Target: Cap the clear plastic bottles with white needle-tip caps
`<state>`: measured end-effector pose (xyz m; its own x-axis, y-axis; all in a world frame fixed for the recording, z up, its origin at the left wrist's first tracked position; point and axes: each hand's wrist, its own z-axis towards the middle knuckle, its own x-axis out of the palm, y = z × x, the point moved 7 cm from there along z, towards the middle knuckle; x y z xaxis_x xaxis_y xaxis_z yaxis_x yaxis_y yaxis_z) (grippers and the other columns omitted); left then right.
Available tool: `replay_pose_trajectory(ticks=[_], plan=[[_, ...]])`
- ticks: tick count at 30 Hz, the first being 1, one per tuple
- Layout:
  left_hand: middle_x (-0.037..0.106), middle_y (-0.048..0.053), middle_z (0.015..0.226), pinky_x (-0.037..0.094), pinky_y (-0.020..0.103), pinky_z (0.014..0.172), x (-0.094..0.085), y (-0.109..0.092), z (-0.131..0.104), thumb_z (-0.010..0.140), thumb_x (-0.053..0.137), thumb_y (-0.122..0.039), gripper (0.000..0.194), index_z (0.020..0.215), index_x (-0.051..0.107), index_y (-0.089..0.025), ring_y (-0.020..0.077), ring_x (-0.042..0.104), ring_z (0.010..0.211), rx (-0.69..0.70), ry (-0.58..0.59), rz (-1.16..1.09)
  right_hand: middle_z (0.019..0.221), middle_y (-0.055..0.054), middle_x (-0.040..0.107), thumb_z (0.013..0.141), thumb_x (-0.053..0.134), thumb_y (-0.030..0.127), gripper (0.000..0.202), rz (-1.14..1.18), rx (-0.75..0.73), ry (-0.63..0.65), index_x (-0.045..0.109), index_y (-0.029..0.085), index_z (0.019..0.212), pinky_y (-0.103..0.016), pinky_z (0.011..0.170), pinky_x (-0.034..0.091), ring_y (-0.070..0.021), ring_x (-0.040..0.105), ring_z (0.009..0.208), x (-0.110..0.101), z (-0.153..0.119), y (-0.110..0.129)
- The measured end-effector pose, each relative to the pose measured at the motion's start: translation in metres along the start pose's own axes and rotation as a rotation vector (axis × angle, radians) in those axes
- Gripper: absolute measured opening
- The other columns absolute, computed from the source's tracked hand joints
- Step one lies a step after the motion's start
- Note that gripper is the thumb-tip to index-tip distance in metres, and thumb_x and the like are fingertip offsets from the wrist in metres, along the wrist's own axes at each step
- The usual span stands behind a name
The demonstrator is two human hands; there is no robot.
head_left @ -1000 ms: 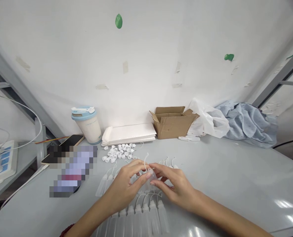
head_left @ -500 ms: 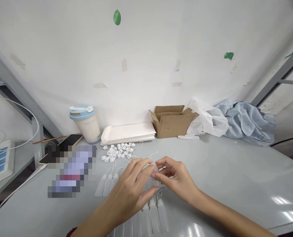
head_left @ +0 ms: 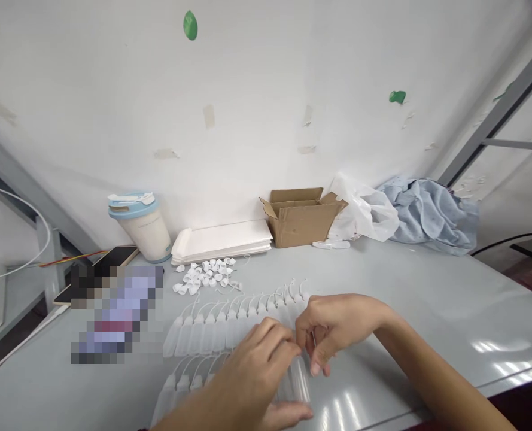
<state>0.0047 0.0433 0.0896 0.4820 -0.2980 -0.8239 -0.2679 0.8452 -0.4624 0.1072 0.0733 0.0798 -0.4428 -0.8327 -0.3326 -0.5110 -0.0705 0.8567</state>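
Translucent tubes with thin curved tips (head_left: 207,335) lie side by side in a row on the grey table. A second row of tubes (head_left: 167,398) lies nearer to me, partly hidden by my left hand and forearm. My left hand (head_left: 266,371) rests over the near row, thumb and fingers apart around the row's right end. Beside it, my right hand (head_left: 326,335) has curled fingers at the top of a clear tube (head_left: 299,380); whether it grips that tube is hidden. Small white caps (head_left: 205,275) lie in a pile behind the far row.
Along the wall stand a lidded cup (head_left: 144,230), a stack of white envelopes (head_left: 223,239), an open cardboard box (head_left: 301,221), a white plastic bag (head_left: 364,209) and blue cloth (head_left: 427,212). A dark phone (head_left: 99,272) and a blurred item (head_left: 122,311) lie at left.
Both hands have moved nearer to me, the right hand turning downward, uncovering the far row of tubes. The view has shifted, so background objects appear slightly further left.
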Motion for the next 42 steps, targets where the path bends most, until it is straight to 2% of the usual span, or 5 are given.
replay_pose_trajectory(ticks=[9,29,31,36,42], plan=[[0.061,0.010,0.085,0.050,0.038,0.063,0.041,0.006,-0.015,0.059,0.080,-0.033,0.042,0.087,0.059,-0.011,0.0267,0.053,0.078,-0.018,-0.049,0.305,0.058,0.001,0.059,0.079,0.054,0.015,0.012,-0.186,0.185,0.326,0.060,0.013,0.069,-0.017,0.045,0.044,-0.0132,0.062,0.059,0.016,0.014,-0.031],[0.059,0.014,0.097,0.048,0.043,0.071,0.038,0.009,-0.015,0.071,0.067,-0.036,0.036,0.096,0.057,-0.011,0.0311,0.051,0.088,-0.128,0.001,0.282,0.061,0.003,0.060,0.079,0.055,0.012,0.007,-0.064,0.019,0.202,0.061,0.015,0.075,-0.021,0.059,0.048,-0.0099,0.062,0.054,0.015,0.021,-0.020],[0.059,0.012,0.096,0.047,0.043,0.073,0.023,0.011,-0.010,0.074,0.065,-0.034,0.036,0.100,0.056,-0.012,0.0288,0.050,0.087,-0.164,0.009,0.201,0.064,0.001,0.064,0.083,0.053,0.020,0.011,-0.063,-0.052,0.017,0.062,0.015,0.079,-0.019,0.054,0.047,-0.0104,0.063,0.054,-0.003,0.024,-0.017],[0.060,0.011,0.097,0.045,0.042,0.080,-0.032,0.053,-0.003,0.089,0.041,-0.018,0.018,0.097,0.056,-0.013,0.0259,0.048,0.095,-0.326,-0.138,0.215,0.078,-0.005,0.069,0.091,0.042,0.026,0.023,-0.426,-0.059,-0.897,0.061,0.015,0.087,-0.025,0.061,0.050,-0.0163,0.066,0.070,-0.085,0.004,-0.028],[0.061,0.011,0.111,0.041,0.047,0.086,-0.039,0.120,-0.014,0.079,0.034,0.001,0.037,0.096,0.062,-0.016,0.0281,0.045,0.105,-0.412,-0.168,0.333,0.102,-0.016,0.063,0.085,0.038,0.009,0.026,-0.671,0.155,-1.250,0.061,0.013,0.095,-0.039,0.081,0.045,-0.0275,0.060,0.095,-0.142,-0.028,-0.075]])
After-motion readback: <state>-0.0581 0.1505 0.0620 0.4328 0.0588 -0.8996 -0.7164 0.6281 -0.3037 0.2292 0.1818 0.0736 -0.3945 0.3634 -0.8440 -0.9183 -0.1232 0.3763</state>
